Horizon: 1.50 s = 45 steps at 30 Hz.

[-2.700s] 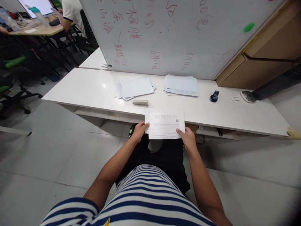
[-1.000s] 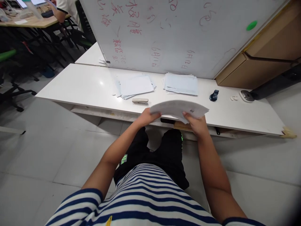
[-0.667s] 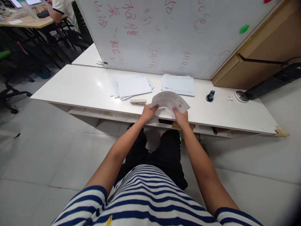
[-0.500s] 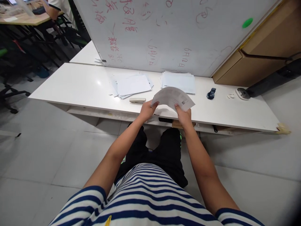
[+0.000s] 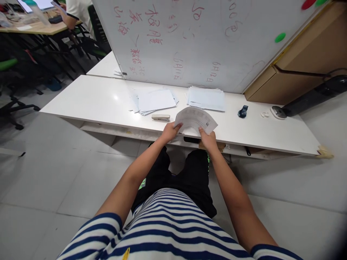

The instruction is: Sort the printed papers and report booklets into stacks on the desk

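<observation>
Between my hands a printed paper (image 5: 193,116), one sheet or several, bows upward in an arch above the front of the white counter. My left hand (image 5: 170,132) pinches its left end, thumb on top. At the other end my right hand (image 5: 208,138) grips the paper with the thumb over it. A beige stapler (image 5: 161,117) lies on the counter just beyond my left hand. Behind it sits a loose stack of white papers (image 5: 156,101). A second paper stack (image 5: 206,99) with dark print at its edge lies beyond the held paper.
A whiteboard (image 5: 176,39) with red writing stands along the counter's (image 5: 103,101) back. To the right are a dark blue strap-like item (image 5: 243,111), small white pieces (image 5: 264,115) and a black-and-silver device (image 5: 279,112). Cardboard boxes (image 5: 271,81) fill the corner. A person (image 5: 81,16) sits far left.
The right end of the paper and my right hand have come slightly left, toward my left hand. The camera view has shifted a little. Both hands keep their hold.
</observation>
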{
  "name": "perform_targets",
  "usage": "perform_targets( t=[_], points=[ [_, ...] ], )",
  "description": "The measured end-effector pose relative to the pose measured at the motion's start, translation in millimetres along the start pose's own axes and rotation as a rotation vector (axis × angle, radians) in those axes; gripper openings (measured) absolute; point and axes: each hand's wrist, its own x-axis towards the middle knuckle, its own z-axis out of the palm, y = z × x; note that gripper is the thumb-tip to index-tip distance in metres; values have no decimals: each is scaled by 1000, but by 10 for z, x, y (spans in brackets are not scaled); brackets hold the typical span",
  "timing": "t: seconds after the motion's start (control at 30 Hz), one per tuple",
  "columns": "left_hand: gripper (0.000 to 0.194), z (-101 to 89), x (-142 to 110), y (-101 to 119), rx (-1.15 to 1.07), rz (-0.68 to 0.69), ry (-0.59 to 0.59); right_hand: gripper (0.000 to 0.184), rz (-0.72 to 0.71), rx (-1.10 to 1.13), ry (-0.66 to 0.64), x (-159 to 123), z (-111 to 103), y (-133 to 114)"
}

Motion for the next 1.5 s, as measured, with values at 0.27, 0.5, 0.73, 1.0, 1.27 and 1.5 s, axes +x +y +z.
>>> perform_targets(
  t=[0.27,0.5,0.73,1.0,1.27,1.5],
  points=[
    [45,-396,-454,207,-238,-148,-320,49,49,-177,-163,-474,-468,6],
    [36,-686,-273,135,-16,-68,181,46,280,196,-227,-522,-424,151],
    [41,-781,520,57,462,139,137,52,312,418,-346,-280,-91,94],
    [50,-703,640,-168,598,73,-37,49,316,416,-408,-256,-17,72],
    [50,-698,653,-206,635,116,-41,43,315,360,-429,-199,-27,56],
    [51,-698,621,-149,664,117,-62,43,325,336,-414,-208,5,2]
  ],
)
